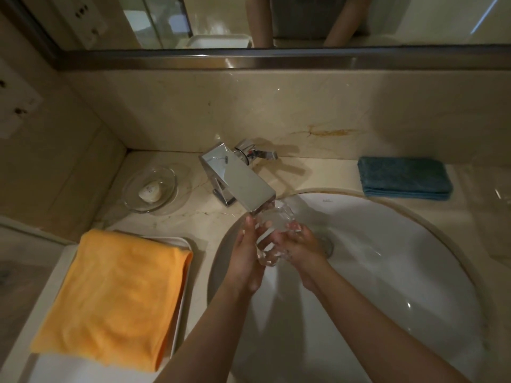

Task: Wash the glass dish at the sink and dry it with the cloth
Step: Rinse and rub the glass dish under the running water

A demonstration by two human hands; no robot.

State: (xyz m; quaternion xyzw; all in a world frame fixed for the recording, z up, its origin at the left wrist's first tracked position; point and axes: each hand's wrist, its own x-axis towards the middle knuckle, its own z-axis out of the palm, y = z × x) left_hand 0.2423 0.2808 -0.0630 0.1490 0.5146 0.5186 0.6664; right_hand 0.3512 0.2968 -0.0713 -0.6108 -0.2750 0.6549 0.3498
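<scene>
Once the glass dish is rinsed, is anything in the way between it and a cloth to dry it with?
Nothing visible. Both hands, left and right, hold the glass dish under the tap. The orange cloth lies left of the sink, the blue cloth behind it, with bare counter between.

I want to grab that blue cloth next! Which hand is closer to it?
Right. The right hand holds the glass dish over the sink, on the side toward the blue cloth. The left hand grips the dish's far side.
</scene>
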